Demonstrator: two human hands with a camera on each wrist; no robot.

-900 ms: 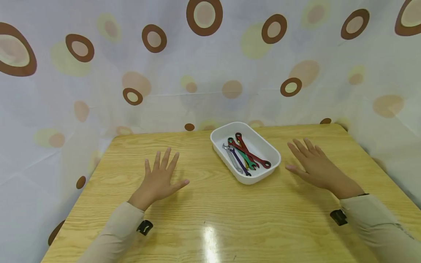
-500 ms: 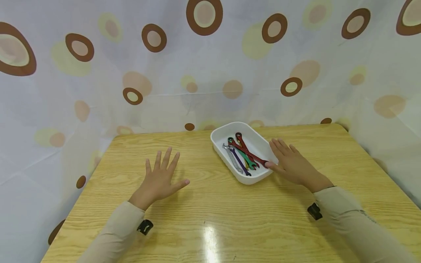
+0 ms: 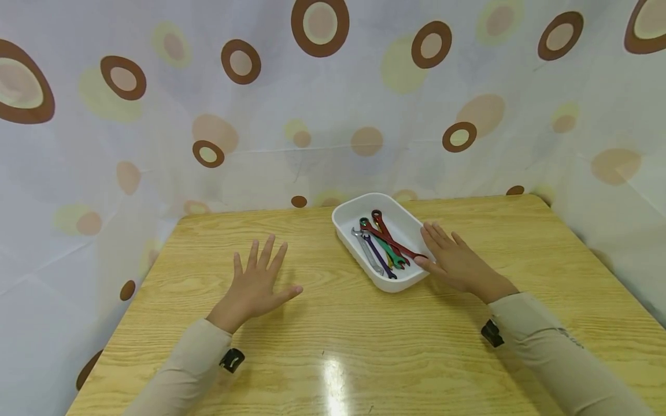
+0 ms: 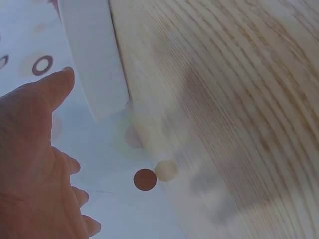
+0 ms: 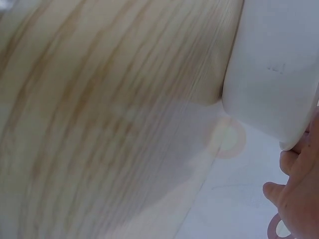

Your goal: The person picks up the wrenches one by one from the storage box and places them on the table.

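No readable text — not anywhere.

Creased white backdrop (image 3: 312, 98), brown rings (image 3: 296, 24), pale dots (image 3: 366, 141), behind wood-grain tabletop (image 3: 395, 341); bright glare (image 3: 335, 386) on wood.

The place looks like a makeshift work booth, screened off with fabric; what sort of building surrounds it cannot be told. A table (image 3: 333, 323) of pale, glossy wood fills the floor of the scene, its grain plain even in the wrist views. White cloth (image 3: 333, 173) rises just beyond the table's far edge and along its left and right sides — creased, and printed with brown rings and faded peach and yellow spots, more like household curtain than solid wall. A bright glare (image 3: 334, 384) lies on the table's near part. The one workshop note — a white tub (image 3: 403, 224) of coloured spanners (image 3: 387, 237) — sits toward the table's far edge.
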